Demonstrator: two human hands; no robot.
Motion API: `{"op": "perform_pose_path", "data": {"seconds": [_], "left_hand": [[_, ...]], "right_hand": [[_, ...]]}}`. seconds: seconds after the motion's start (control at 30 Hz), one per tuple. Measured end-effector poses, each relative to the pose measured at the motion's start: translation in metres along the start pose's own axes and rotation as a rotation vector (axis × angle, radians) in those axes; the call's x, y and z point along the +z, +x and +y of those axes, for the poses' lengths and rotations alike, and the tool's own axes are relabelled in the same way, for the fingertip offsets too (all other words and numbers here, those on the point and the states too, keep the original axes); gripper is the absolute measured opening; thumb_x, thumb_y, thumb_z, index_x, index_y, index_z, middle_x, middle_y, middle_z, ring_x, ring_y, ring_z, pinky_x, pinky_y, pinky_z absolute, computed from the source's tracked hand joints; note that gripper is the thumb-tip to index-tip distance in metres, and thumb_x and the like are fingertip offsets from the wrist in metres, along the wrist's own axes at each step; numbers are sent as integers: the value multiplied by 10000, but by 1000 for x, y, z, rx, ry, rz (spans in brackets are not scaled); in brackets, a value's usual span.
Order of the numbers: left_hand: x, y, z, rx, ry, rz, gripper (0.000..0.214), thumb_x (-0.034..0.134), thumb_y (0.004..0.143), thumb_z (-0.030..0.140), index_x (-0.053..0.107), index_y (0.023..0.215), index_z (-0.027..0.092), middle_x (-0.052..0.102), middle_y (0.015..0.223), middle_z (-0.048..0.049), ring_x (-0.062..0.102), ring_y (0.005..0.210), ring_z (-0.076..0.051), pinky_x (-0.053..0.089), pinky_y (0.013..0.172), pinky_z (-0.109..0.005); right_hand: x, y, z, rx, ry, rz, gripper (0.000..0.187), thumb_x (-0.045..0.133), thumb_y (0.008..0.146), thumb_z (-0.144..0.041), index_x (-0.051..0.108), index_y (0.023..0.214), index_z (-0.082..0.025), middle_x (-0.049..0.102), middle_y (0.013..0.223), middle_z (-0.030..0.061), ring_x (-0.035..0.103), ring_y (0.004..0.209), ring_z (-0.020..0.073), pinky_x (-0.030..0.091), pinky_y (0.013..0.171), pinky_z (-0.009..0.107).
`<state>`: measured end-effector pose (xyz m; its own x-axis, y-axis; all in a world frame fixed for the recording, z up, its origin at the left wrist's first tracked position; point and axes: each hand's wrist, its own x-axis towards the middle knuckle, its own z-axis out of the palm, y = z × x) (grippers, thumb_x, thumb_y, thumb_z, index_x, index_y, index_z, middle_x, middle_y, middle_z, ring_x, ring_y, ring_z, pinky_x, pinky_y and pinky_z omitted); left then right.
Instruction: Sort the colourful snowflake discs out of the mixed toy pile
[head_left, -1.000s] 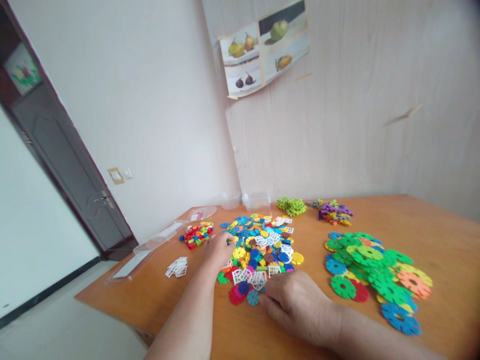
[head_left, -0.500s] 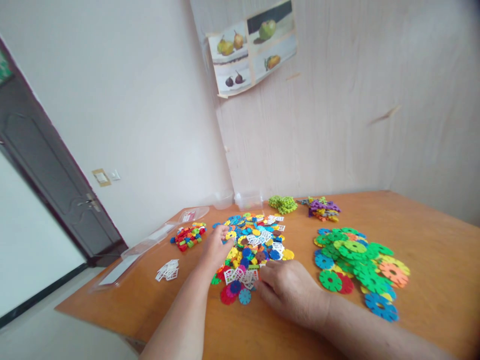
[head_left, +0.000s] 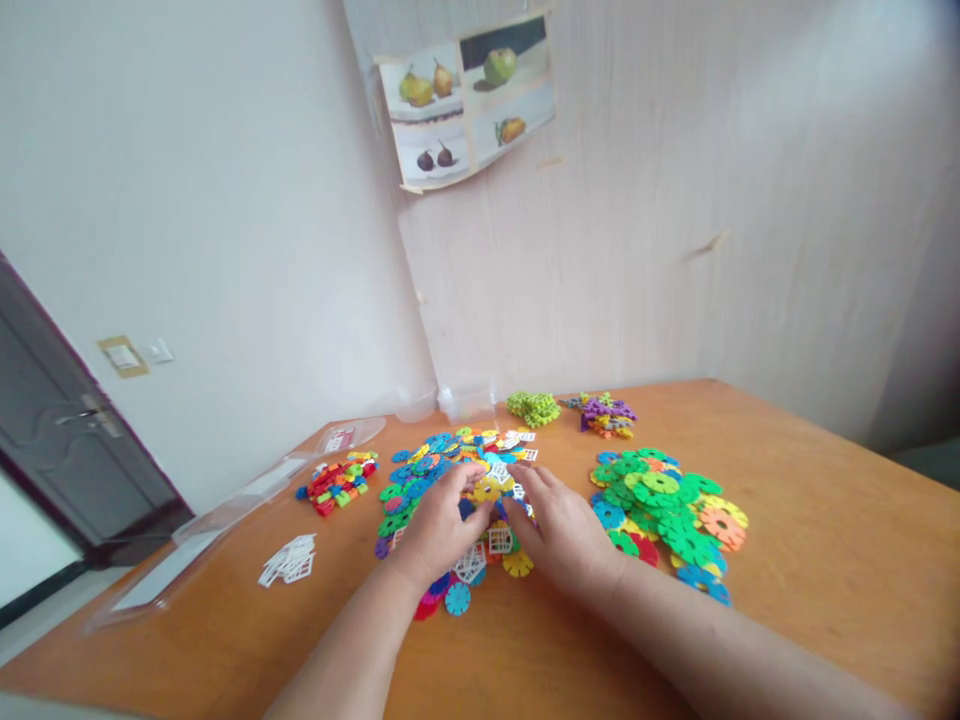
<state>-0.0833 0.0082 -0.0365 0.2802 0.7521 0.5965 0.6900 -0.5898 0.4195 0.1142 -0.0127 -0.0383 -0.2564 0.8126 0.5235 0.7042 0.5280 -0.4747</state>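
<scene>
A mixed pile of colourful notched discs (head_left: 409, 487) lies on the wooden table, with white lattice window pieces (head_left: 471, 563) scattered through it. Over the pile's left-centre is my left hand (head_left: 442, 520), thumb and curved fingers apart. Facing it from the right, my right hand (head_left: 562, 525) has its fingers bent toward the pile and its thumb spread from them. Between the two sets of fingertips show yellow discs (head_left: 489, 489) and another white window piece (head_left: 499, 470). Neither hand visibly grips a piece, though the fingers cover part of the pile.
To the right spreads a heap of larger notched discs (head_left: 660, 500). Small coloured blocks (head_left: 341, 482) and a stack of white window pieces (head_left: 289, 560) lie left. Green pieces (head_left: 532, 408), purple pieces (head_left: 607, 412) and clear plastic containers (head_left: 469, 402) stand along the back.
My right hand has risen from the pile's near edge to its middle, its fingers opening. My left hand faces it closely now. The pile's left side shows more discs, and the camera view has shifted.
</scene>
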Motion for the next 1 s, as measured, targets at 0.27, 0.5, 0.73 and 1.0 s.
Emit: {"op": "perform_pose_path", "data": {"seconds": [0.27,0.5,0.73,1.0], "left_hand": [[12,-4,15,162,20,-8,413,667,833,163,549,1220,246,702,1155,-60,680,1071,-218,550,954,-367],[13,-4,22,218,13,-6,487,675,838,196,512,1292,261,695,1177,-60,678,1062,-208,557,929,-353],[-6,5,-9,-17,89,181,305,584,908,282,590,1208,232,727,1070,-64,701,977,-197,550,917,-353],[-32,5,-55,-426,9,304,201,534,864,276,658,1002,198,739,966,-62,703,914,-212,543,851,-350]], "right_hand": [[1,7,12,112,249,-29,364,494,920,-296,587,1254,-188,709,956,63,662,833,192,482,747,281],[-15,16,18,160,234,5,248,477,854,-248,690,977,-211,651,719,1,584,657,157,383,597,241],[-77,34,63,475,-168,178,276,484,861,-369,698,1005,-269,723,870,39,626,781,198,352,614,256],[-99,35,129,675,-295,-51,241,504,810,-377,680,768,-218,687,734,63,610,655,188,350,540,255]]}}
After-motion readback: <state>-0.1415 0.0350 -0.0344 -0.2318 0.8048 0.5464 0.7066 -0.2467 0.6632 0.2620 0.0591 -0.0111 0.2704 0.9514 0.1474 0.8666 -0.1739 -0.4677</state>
